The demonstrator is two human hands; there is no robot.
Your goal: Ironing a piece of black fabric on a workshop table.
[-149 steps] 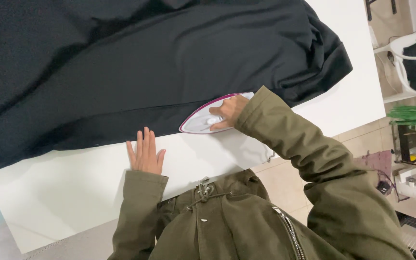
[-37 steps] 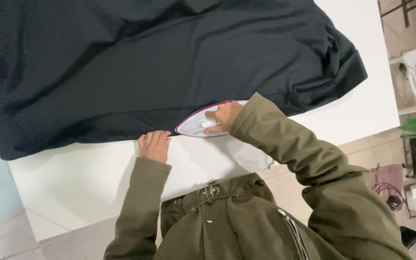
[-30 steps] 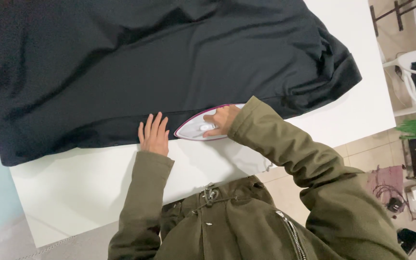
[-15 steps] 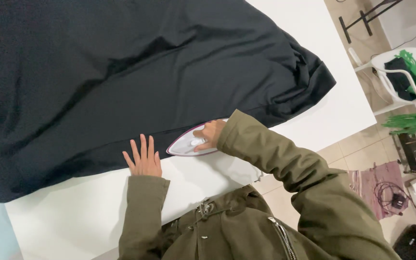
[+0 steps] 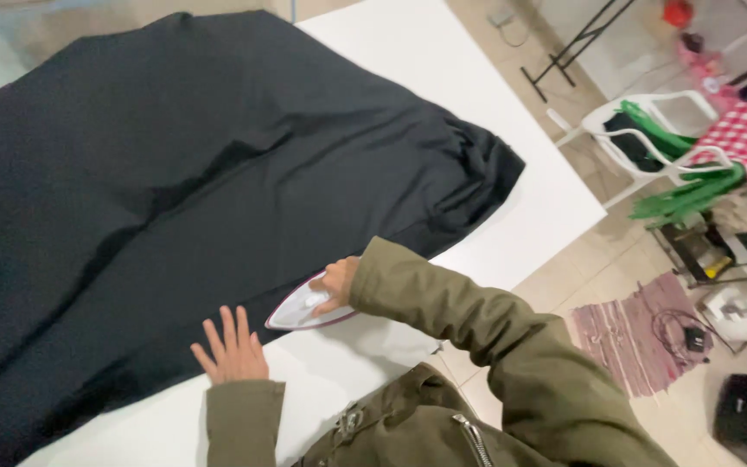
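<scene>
Head view: right hand (image 5: pixel 336 284) grips white iron (image 5: pixel 304 308) on black cloth (image 5: pixel 218 173); left hand (image 5: pixel 233 350) flat, fingers spread.

there is one view only, from a camera on the person's head, looking steeply down and a little forward over the white counter (image 5: pixel 512 164). it sits close above the counter's near edge, so both olive sleeves enter from the bottom of the frame. the picture is tilted: the counter runs diagonally, and the tiled floor (image 5: pixel 616 259) shows to its right.
</scene>
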